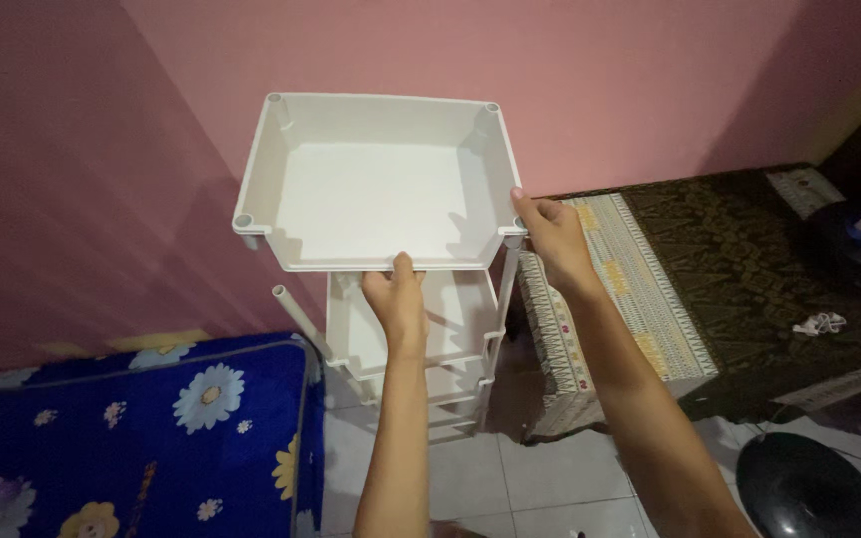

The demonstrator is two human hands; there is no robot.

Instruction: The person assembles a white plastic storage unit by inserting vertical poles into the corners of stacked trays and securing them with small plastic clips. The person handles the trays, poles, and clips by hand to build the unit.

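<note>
— While both hands grip, what's held?
— Left hand (398,299) pinches the white tray's (376,204) near rim; right hand (550,237) clasps its right corner — tray tilted above the rack (421,369), against the pink wall (600,80).

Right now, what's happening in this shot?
A person holds a white plastic shelf tray up over a white tiered rack that stands on the tiled floor by the pink wall. The left hand grips the tray's near edge, and the right hand holds its right corner, which sits at the top of a rack post. The other near post is bare, so the tray sits tilted and is not seated. A blue flowered mattress lies left, and a dark patterned cloth right.
</note>
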